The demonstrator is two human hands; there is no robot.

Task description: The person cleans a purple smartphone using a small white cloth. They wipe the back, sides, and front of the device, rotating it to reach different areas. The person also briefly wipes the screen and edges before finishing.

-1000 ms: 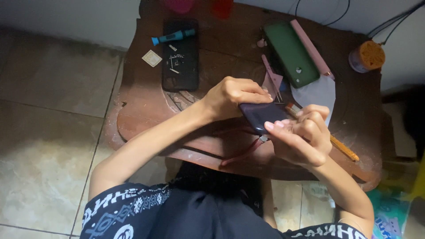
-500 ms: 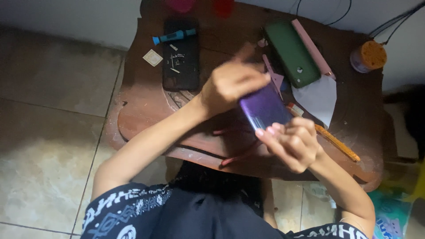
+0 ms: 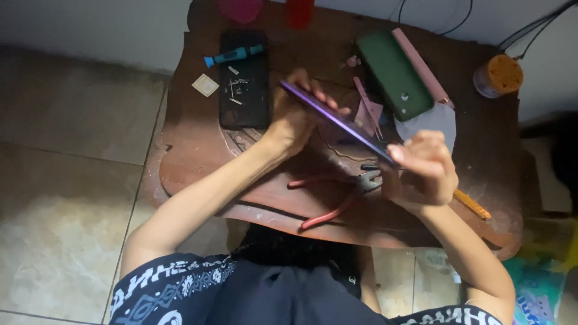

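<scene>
Both my hands hold a slim purple phone (image 3: 334, 120) tilted on edge above a small wooden table (image 3: 192, 150). My left hand (image 3: 295, 114) grips its far upper end. My right hand (image 3: 421, 168) grips its near lower end. Red-handled pliers (image 3: 337, 192) lie on the table right below the phone. A yellow-handled tool (image 3: 472, 206) pokes out from under my right hand.
A black phone (image 3: 244, 78) with small screws on it lies at the back left, beside a blue screwdriver (image 3: 233, 55) and a small square chip (image 3: 206, 85). A green phone case (image 3: 394, 75), pink strips, a grey pick and an orange-lidded jar (image 3: 498, 74) sit at the right.
The purple phone was flat near my right hand. Both hands have lifted it and turned it up on edge, with my left hand moving farther back along it.
</scene>
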